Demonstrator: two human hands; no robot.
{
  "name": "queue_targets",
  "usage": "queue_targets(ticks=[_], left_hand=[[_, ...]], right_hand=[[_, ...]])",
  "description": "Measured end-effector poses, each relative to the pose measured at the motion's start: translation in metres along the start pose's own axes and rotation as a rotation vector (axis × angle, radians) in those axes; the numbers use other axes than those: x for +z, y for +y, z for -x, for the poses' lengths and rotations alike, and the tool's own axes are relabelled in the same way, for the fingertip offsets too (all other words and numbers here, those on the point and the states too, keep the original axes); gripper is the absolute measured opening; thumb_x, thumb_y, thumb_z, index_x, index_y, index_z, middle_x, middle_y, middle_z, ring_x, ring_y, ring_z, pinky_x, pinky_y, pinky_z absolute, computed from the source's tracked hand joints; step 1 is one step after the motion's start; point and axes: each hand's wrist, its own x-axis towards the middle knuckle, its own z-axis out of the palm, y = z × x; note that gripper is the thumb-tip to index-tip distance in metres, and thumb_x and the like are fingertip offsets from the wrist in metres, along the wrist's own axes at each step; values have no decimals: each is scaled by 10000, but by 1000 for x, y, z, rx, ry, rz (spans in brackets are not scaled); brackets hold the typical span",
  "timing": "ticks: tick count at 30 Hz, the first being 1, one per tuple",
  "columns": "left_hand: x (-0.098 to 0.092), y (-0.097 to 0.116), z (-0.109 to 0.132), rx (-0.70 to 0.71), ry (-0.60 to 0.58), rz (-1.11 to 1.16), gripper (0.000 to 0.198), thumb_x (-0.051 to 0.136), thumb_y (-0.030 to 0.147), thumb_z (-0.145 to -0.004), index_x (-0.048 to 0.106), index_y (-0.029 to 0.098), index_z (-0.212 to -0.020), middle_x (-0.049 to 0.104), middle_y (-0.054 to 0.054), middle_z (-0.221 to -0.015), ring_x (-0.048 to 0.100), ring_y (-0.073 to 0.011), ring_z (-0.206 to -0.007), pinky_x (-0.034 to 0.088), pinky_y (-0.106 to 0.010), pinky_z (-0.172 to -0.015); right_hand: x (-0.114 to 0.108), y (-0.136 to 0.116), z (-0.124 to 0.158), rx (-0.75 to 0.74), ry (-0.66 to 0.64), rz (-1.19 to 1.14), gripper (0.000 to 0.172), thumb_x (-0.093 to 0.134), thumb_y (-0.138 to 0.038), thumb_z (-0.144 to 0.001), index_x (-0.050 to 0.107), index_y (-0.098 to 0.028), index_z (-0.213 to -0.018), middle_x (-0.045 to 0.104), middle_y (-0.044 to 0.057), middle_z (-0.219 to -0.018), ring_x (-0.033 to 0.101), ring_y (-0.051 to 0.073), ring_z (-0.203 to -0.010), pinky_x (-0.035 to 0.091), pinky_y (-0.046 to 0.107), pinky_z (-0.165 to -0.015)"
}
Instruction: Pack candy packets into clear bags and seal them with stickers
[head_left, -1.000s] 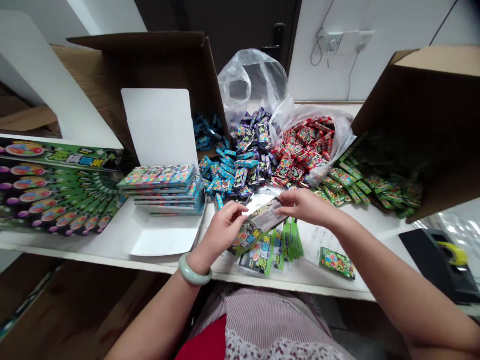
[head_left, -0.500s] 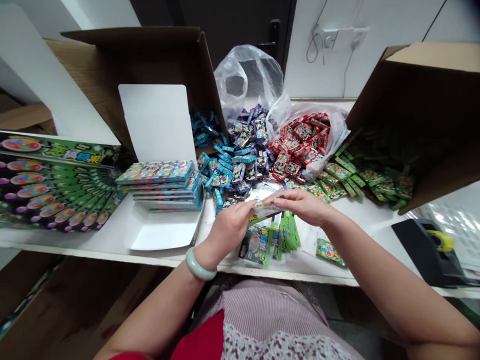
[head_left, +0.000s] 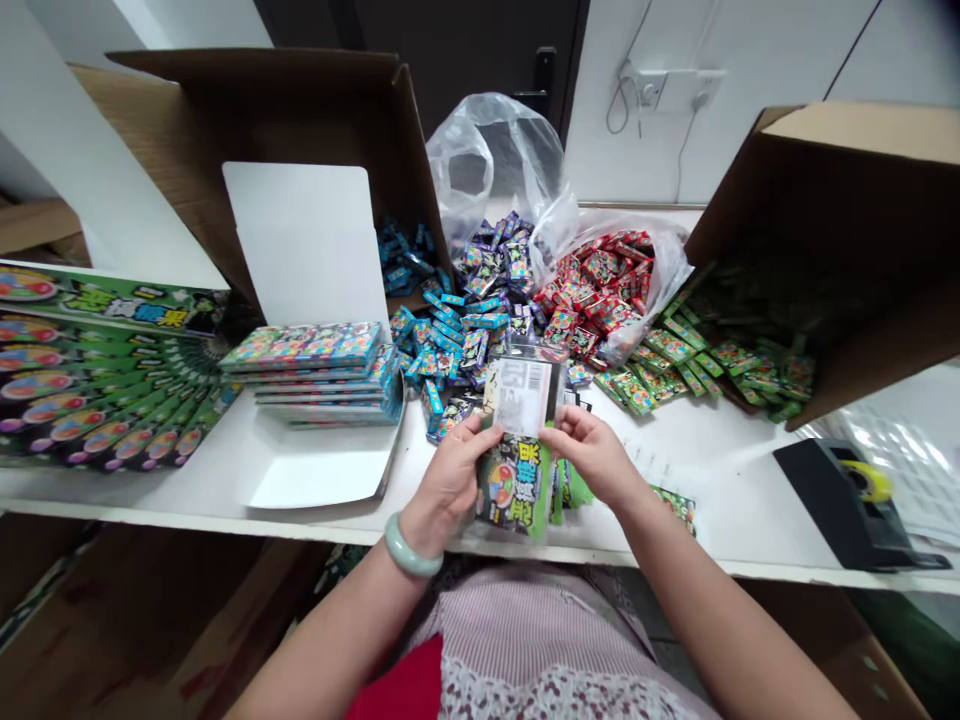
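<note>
plastic packet (head_left: pixel 525 398) in both hands (head_left: pixel 451 472) (head_left: pixel 596 455) — its long axis runs front-to-back.

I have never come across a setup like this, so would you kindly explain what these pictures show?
There is no machine here, only a person's two bare hands. Every picture comes from one camera worn on the head, looking forward and down. The left hand, with a pale green bangle at its wrist, and the right hand together hold a flat printed packet with a pale label at its top. On the white table lie small blue packs, purple packs, red packs partly in a clear bag, and green packs. At the left, a white box carries a stack of flat packs; at the right sits what looks like a black tape dispenser.
</note>
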Motion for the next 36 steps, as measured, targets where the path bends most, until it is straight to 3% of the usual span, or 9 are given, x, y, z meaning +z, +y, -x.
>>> queue_targets(ticks=[3, 9, 15, 18, 22, 24, 29, 33, 36], left_hand=[[-3, -9, 1, 57, 65, 39, 378, 830, 251, -656, 678, 154, -988, 745, -50, -914, 695, -187, -807, 548, -296, -775], [-8, -7, 4, 39, 70, 32, 357, 797, 279, -698, 665, 139, -999, 730, -42, -888, 667, -137, -753, 520, -233, -696], [2, -18, -3, 133, 89, -4, 281, 744, 256, -724, 646, 145, -963, 714, -35, -894, 659, -140, -792, 505, -248, -729], [2, -25, -5, 91, 47, -16, 364, 727, 267, -750, 605, 158, -1076, 708, -42, -922, 660, -150, -823, 503, -260, -746], [-1, -28, -1, 160, 10, -88, 454, 733, 248, -756, 544, 192, -1165, 686, -49, -1016, 645, -145, -889, 501, -252, -800], [-1, -29, 4, 163, -40, -117, 506, 731, 236, -763, 516, 217, -1221, 671, -41, -1029, 639, -138, -883, 506, -249, -799], [3, -25, 14, 164, -169, -245, 754, 709, 220, -796, 325, 338, -1435, 629, 16, -917, 620, -105, -783, 509, -231, -750], [5, -12, 17, 145, -243, -364, 643, 721, 266, -792, 440, 306, -1369, 608, 4, -897, 613, -129, -806, 520, -246, -741], [2, -3, 18, 118, -219, -441, 410, 659, 367, -843, 567, 240, -1222, 625, -10, -852, 595, -119, -719, 498, -210, -618]], right_hand=[[1, 7, 8, 94, -92, 21, 309, 761, -384, -670, 529, -202, -764, 586, -43, -680, 537, 105, -594, 423, 238, -556], [-3, 24, 31, 184, -79, -1, 290, 750, -376, -670, 567, -207, -819, 655, -14, -741, 622, 153, -688, 500, 285, -642], [-5, 24, 52, 217, -87, -48, 342, 769, -325, -658, 612, -231, -946, 718, 22, -915, 682, 200, -888, 528, 397, -889], [-9, 29, 58, 255, -89, -60, 320, 765, -326, -662, 612, -226, -924, 720, 24, -933, 683, 203, -886, 526, 414, -897], [-14, 36, 72, 288, -187, -76, 307, 716, -303, -730, 607, -222, -1005, 702, 40, -957, 667, 204, -929, 529, 394, -879], [-17, 36, 77, 252, -127, -34, 405, 696, -301, -759, 561, -231, -1135, 677, 40, -957, 659, 190, -902, 538, 373, -842], [-23, 13, 66, -15, 234, 171, 743, 710, -337, -779, 308, -278, -1401, 609, 55, -1079, 624, 143, -771, 536, 337, -765], [-22, -1, 52, -122, 266, 236, 529, 625, -358, -852, 427, -276, -1335, 619, 46, -1013, 610, 132, -686, 524, 295, -630], [-19, 1, 50, -111, 199, 135, 483, 619, -351, -857, 454, -277, -1305, 632, 35, -975, 630, 146, -743, 527, 289, -647]])
